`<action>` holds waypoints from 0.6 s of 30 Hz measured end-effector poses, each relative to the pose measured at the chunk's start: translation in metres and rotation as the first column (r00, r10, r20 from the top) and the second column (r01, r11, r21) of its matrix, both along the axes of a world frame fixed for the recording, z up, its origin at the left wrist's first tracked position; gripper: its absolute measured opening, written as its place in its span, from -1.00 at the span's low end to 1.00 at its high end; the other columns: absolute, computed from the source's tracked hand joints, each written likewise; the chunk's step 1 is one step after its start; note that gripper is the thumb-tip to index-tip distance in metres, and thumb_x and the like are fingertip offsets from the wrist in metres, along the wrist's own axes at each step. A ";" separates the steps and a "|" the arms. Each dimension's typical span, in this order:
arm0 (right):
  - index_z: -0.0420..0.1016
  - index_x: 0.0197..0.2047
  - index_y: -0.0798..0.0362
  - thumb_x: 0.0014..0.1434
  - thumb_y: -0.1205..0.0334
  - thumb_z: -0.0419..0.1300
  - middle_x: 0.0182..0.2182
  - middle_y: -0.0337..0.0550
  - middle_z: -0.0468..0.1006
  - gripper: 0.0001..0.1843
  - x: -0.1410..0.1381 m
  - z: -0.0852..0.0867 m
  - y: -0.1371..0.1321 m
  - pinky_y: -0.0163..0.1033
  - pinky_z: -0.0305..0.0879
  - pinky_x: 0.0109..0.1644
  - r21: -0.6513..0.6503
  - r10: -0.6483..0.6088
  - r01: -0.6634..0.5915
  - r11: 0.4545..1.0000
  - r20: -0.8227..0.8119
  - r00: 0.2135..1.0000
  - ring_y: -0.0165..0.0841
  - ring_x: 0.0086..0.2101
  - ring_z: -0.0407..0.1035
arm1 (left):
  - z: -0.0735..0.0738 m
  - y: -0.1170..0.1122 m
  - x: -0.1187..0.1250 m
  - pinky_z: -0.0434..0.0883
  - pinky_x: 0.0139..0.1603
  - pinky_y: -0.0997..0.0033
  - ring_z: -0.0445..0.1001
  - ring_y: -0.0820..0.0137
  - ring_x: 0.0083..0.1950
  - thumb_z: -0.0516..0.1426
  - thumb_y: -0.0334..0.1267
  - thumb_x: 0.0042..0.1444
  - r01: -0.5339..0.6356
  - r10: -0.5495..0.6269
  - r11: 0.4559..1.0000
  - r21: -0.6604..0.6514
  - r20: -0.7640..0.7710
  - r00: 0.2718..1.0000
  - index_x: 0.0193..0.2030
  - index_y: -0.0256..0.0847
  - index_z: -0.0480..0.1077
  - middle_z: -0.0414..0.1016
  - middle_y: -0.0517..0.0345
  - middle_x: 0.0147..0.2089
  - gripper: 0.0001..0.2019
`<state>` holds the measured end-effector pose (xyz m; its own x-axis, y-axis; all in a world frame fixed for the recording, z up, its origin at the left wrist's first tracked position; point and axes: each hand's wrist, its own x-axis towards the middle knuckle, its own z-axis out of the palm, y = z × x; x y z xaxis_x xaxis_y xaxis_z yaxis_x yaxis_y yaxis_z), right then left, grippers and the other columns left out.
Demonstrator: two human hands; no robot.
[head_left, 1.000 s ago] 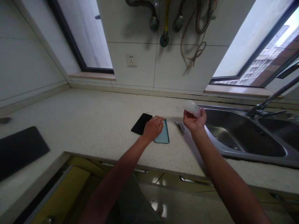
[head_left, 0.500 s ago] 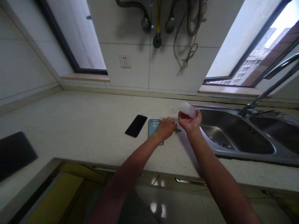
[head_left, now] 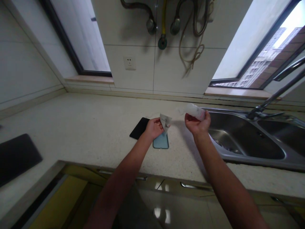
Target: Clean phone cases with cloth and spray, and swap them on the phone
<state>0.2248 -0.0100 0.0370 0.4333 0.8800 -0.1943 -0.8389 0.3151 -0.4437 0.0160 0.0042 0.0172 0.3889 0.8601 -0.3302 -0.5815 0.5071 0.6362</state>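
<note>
Gripping a pale slip (head_left: pixel 166 119) in left fingers (head_left: pixel 160 125) and a white object (head_left: pixel 194 111) in right fingers (head_left: pixel 207 117), any lettering unreadable

Legible txt, nos., brands or signs: none. White item (head_left: pixel 195 111) in R hand (head_left: pixel 198 124): faint pinkish patch, illegible. Pale slip (head_left: pixel 165 122) in L hand (head_left: pixel 153 128): greyish marks, too small & blurred to read.

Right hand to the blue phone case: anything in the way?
Yes, partly: the left hand and the thin grayish piece it holds cover the upper end of the blue phone case in this view; the lower end shows. Nothing else visible stands between it and the right hand, which holds a whitish item.
</note>
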 end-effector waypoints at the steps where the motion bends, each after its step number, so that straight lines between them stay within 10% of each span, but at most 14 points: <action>1: 0.41 -0.22 -0.05 0.15 -0.15 0.15 -0.40 -0.26 0.54 -0.65 -0.004 0.000 -0.001 -0.20 0.53 -0.37 -0.011 0.011 -0.012 1.000 -0.011 1.000 -0.33 -0.37 0.49 | 0.001 -0.001 -0.001 0.54 -0.16 0.21 0.58 0.28 -0.26 0.02 -0.25 0.24 -0.018 0.018 1.000 -0.017 0.029 0.999 -0.32 -0.23 0.41 0.54 -0.04 -0.35 -0.81; 5: 0.43 -0.19 -0.03 0.15 -0.12 0.20 -0.33 -0.22 0.59 -0.66 -0.016 0.003 -0.005 -0.13 0.55 -0.30 0.005 0.041 -0.041 0.999 -0.015 0.999 -0.28 -0.30 0.53 | 0.005 -0.006 -0.002 0.57 -0.11 0.12 0.60 0.17 -0.11 0.06 -0.08 0.26 -0.024 0.027 0.999 -0.027 0.124 0.992 -0.21 -0.26 0.42 0.58 -0.14 -0.24 -0.73; 12: 0.46 -0.25 -0.07 -0.06 0.19 0.45 -0.25 -0.32 0.60 -0.68 -0.031 0.014 -0.012 -0.01 0.49 0.06 0.201 -0.004 -0.067 0.977 0.334 0.943 -0.30 -0.12 0.53 | 0.001 -0.004 0.003 0.53 -0.12 0.36 0.59 0.35 -0.26 0.03 -0.51 0.20 0.003 0.002 0.995 -0.103 0.049 0.999 -0.22 -0.35 0.43 0.56 -0.07 -0.30 -0.85; 18: 0.60 -0.17 -0.02 -0.13 0.18 0.52 -0.16 -0.14 0.67 -0.59 -0.051 0.017 -0.031 0.12 0.44 0.13 0.257 -0.219 -0.011 0.966 0.843 0.490 -0.13 -0.09 0.55 | -0.001 -0.001 0.003 0.48 -0.25 0.37 0.49 0.37 -0.41 0.00 -0.39 0.25 -0.045 0.059 0.984 -0.174 0.077 0.995 -0.21 -0.30 0.41 0.47 0.05 -0.43 -0.84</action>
<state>0.1739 -0.0413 0.0544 0.3725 0.7816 0.5003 -0.0281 0.5483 -0.8358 0.0186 0.0028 0.0165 0.3768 0.8128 -0.4443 -0.6558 0.5728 0.4917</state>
